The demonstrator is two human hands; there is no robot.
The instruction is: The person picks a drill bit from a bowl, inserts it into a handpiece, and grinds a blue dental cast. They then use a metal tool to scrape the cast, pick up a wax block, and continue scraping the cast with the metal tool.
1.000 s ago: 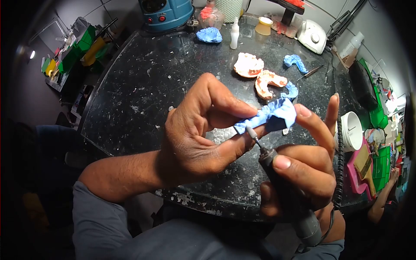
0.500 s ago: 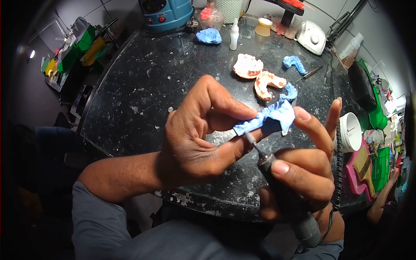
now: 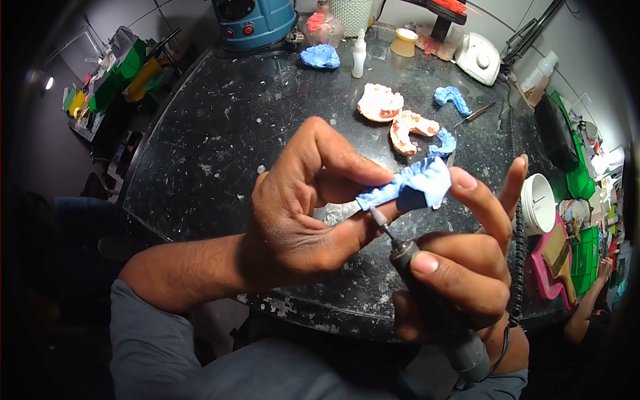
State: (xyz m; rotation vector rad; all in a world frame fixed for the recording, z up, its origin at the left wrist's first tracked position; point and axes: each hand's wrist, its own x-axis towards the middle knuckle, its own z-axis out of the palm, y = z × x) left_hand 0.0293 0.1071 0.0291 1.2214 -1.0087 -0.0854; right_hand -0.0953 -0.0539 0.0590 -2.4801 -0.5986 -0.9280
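Between the thumb and fingers of my left hand [image 3: 300, 200] is a blue dental arch piece [image 3: 427, 179], held up over the table. My right hand [image 3: 467, 267] is wrapped round a black rotary handpiece [image 3: 433, 307], whose pale grinding bit [image 3: 379, 217] meets the lower left edge of the blue piece. The right index fingertip rests at the piece's right side. Behind the hands lie two cream dental models, a full one [image 3: 380, 103] and a horseshoe-shaped one [image 3: 412, 131]. Two smaller blue arches, a nearer one [image 3: 443, 143] and a farther one [image 3: 453, 99], lie beside them.
A blue lump [image 3: 320, 57] and a small white bottle [image 3: 359, 57] stand at the back, near a blue machine [image 3: 257, 27]. On the right are a white control box [image 3: 477, 60], a white tub [image 3: 539, 203] and a pink tray [image 3: 548, 263]. Another person's arm [image 3: 593, 300] shows at far right.
The blue piece has turned slightly in my left fingers. My right hand and the handpiece have shifted a little left, and the bit sits farther left along the lower edge.
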